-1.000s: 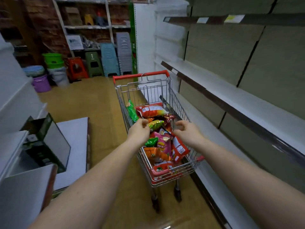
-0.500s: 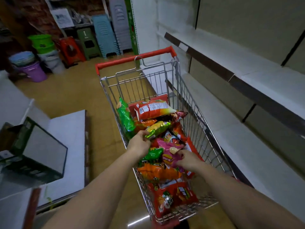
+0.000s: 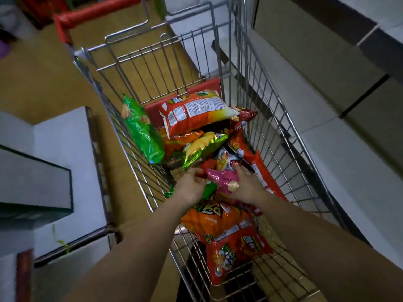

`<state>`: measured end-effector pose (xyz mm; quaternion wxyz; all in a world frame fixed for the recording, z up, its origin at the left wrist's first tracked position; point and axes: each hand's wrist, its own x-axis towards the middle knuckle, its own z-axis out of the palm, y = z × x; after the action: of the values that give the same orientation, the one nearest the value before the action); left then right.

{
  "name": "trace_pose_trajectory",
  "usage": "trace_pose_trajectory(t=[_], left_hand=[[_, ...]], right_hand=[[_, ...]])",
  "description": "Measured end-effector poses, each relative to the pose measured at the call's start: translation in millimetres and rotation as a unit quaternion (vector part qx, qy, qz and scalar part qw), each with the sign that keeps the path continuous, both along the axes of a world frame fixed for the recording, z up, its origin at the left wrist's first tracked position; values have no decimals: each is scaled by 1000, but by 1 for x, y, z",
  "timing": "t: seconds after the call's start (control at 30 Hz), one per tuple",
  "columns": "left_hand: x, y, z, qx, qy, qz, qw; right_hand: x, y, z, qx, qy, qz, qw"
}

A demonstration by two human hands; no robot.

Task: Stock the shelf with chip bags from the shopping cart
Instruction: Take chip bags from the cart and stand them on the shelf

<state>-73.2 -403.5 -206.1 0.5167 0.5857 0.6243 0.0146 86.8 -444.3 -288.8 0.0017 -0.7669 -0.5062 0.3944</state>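
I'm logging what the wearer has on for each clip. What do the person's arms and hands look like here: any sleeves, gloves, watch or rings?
Both forearms are bare as far as the frame shows; no sleeve edge is in view. The left hand and right hand wear no gloves. No watch, bracelet or ring shows on the visible wrists and fingers, though the picture is slightly blurred.

Little print resolves here. The orange chip bag (image 3: 214, 221) near the front of the shopping cart (image 3: 270, 110) carries large stylised lettering, seen upside down and not legible. The red bag (image 3: 196, 112) at the far end shows a white panel of fine print — too small to read. Logos on the lowest red bag (image 3: 235, 256) are blurred — no brand can be made out.
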Motion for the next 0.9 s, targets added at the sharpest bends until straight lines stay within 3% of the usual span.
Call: trace_pose_trajectory(t=[0.17,0.3,0.4,0.47,0.53,0.63,0.7,0.8,0.87,0.9], left_hand=[[1,19,-5,-27,4,-25,999],[15,32,0,-37,-18,-35,999],[29,41,14,-87,-55,41,994],[36,52,26,-171,-128,141,967],[39,66,41,-228,-209,205,929],[34,84,62,-264,-285,214,896],[31,89,69,-265,-271,142,914],[26,88,65,-227,-177,44,957],[22,89,58,-208,-177,60,960],[21,90,57,-191,-193,81,959]], right_hand=[[-1,-8,-11,-31,-47,4,998],[17,20,36,16,18,-164,986],[28,42,95,111,109,-247,956],[27,45,127,185,122,-225,949],[16,37,138,279,65,-155,946],[0,12,117,429,-26,-32,902],[-4,-1,92,480,-93,33,872],[-7,-3,77,517,-125,88,842],[-11,-1,78,496,-94,39,862],[-12,2,87,463,-26,-29,886]])
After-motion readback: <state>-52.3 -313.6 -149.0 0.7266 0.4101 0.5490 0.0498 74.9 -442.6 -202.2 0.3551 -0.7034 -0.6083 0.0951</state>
